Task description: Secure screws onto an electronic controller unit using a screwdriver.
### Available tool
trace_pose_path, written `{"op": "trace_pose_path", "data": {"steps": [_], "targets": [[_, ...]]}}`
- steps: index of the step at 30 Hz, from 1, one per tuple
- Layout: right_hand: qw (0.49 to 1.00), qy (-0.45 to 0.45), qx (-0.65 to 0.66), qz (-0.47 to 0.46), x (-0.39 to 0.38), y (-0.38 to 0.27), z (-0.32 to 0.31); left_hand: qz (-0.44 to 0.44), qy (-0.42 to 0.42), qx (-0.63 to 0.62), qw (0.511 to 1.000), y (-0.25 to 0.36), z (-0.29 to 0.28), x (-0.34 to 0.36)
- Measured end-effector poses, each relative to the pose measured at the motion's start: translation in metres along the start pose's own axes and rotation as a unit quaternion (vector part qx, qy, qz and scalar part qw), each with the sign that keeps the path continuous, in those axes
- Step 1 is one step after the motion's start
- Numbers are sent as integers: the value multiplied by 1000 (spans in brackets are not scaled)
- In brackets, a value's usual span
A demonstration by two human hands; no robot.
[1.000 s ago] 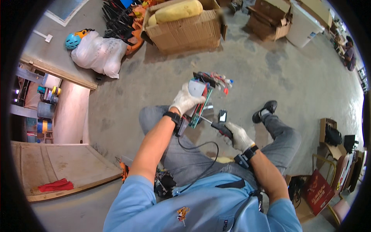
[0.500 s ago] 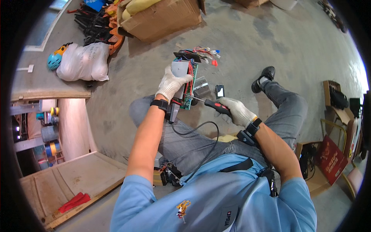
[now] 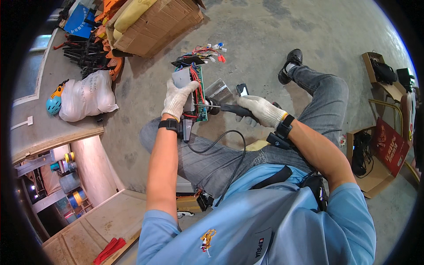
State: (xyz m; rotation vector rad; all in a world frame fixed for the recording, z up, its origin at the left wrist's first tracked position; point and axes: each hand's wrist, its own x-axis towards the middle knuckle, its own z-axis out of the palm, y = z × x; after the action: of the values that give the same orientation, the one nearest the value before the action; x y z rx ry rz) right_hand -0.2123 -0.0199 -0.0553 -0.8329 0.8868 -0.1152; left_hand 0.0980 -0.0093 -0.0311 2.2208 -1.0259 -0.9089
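My left hand (image 3: pixel 176 98), in a white knit glove, is closed round a green circuit board (image 3: pixel 203 106) that carries a grey metal block (image 3: pixel 181 78) and red wires. My right hand (image 3: pixel 261 109), gloved alike, grips a screwdriver (image 3: pixel 234 109) with a dark handle. Its shaft points left and the tip meets the board's lower part; what exactly it touches is too small to tell. Just right of the board lies a finned metal heat sink (image 3: pixel 218 91). A small black-and-white piece (image 3: pixel 242 89) sits beyond my right hand. Bundled coloured wires (image 3: pixel 210 53) spread past the board's far end.
My bent legs frame the work on the concrete floor (image 3: pixel 260 39). A cardboard box (image 3: pixel 159 28) stands far left, near a white plastic sack (image 3: pixel 88 96). A black cable (image 3: pixel 243 145) loops over my lap from my left wrist. Another open box (image 3: pixel 375 183) is at right.
The whole view has swung, so the scene sits tilted and the board further left. The screwdriver now lies more level, its tip still at the board. Both hands keep their holds.
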Motion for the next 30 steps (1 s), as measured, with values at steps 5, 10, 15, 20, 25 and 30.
{"op": "trace_pose_path", "data": {"steps": [5, 10, 15, 20, 25, 30], "targets": [[988, 42, -65, -135, 2, 6, 7, 1, -10, -43, 999, -7, -4, 0], [997, 13, 63, -38, 21, 22, 1, -2, 2, -24, 1000, -12, -1, 8], [1000, 18, -8, 13, 10, 9, 3, -4, 0, -21, 1000, -11, -4, 5], [969, 143, -116, -162, 7, 17, 11, -8, 14, -8, 1000, -10, 1, 5], [993, 83, -12, -86, 0, 3, 8, 8, -4, -32, 999, -9, -2, 1], [1000, 10, -18, -2, 4, 3, -1, 3, 13, -14, 1000, -17, -1, 10]]}}
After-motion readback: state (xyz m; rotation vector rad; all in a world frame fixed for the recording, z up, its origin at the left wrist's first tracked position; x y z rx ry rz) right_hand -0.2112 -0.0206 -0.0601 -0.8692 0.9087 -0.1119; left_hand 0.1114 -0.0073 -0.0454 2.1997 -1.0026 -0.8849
